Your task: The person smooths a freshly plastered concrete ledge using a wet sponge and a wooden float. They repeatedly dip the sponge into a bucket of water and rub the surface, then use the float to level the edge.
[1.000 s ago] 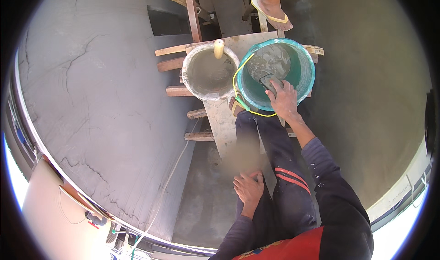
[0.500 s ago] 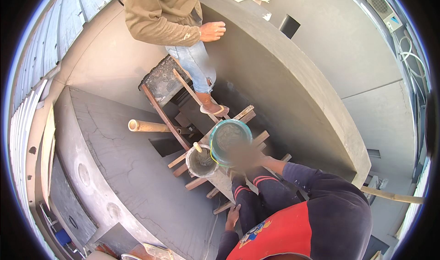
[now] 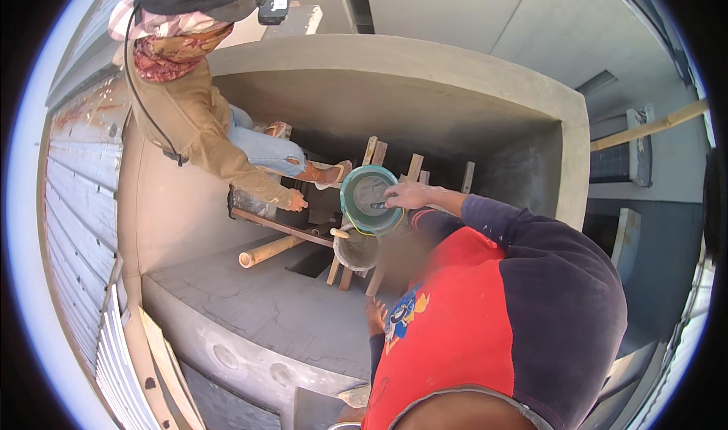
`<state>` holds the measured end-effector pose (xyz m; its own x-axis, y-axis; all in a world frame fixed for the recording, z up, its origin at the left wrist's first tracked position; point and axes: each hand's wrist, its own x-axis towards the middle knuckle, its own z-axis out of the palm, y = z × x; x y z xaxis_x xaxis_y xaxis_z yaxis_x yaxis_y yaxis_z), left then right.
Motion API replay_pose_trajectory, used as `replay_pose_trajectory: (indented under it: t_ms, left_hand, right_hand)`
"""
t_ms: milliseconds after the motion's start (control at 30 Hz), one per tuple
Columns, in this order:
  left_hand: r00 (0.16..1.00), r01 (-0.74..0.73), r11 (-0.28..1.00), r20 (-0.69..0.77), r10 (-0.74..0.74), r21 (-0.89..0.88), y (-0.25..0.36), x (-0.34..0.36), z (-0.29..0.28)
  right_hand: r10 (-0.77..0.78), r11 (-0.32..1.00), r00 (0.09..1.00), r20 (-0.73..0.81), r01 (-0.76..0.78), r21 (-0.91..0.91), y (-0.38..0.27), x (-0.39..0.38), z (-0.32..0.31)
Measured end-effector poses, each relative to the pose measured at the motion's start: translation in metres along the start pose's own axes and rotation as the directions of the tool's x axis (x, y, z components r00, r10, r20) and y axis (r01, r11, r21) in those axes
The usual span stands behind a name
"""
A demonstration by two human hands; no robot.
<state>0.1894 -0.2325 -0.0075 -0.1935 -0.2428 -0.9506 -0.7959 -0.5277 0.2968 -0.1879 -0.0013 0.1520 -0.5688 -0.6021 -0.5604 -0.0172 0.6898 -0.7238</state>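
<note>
Right hand (image 3: pixel 410 196) at teal bucket's (image 3: pixel 345 196) mouth, fingers tight round dark block (image 3: pixel 378 205). Left hand (image 3: pixel 376 317) well apart from bucket; cannot tell if fingers spread. Block could slip if wet, splash grey mud (image 3: pixel 369 188). Co-worker's foot (image 3: pixel 334 174), just beside bucket, could bump it over.

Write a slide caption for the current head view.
The wearer's right hand holds a dark object over a teal bucket beside a pail.

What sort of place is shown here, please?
Probably a building site: a round, teal, plastic-looking bucket holding wet-looking grey mix, brown wooden planks protruding around it, and a long, bare, grey cement-like wall suggest this.
</note>
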Motion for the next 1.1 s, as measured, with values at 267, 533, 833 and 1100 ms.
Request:
replay_pose_trajectory:
  t_ms: [267,533,833,1100]
  left_hand:
    - [0.892,-0.403,0.84,0.358,0.274,0.362,0.012,0.074,-0.04]
    - [0.94,-0.324,0.693,0.3,0.16,0.644,0.081,0.052,-0.004]
    - [0.943,-0.33,0.7,0.257,0.212,0.634,0.113,0.033,0.047]
    - [0.975,-0.221,0.829,0.136,0.176,0.514,0.133,0.022,0.083]
  right_hand:
    - [0.31,0.882,0.892,-0.329,-0.14,0.45,0.139,-0.148,-0.02]
    - [0.642,0.75,0.508,-0.575,-0.26,0.608,0.168,-0.232,0.05]
    - [0.846,0.531,0.334,-0.417,-0.605,0.593,0.206,-0.247,0.123]
    - [0.849,0.527,0.298,-0.435,-0.512,0.678,0.23,-0.253,0.111]
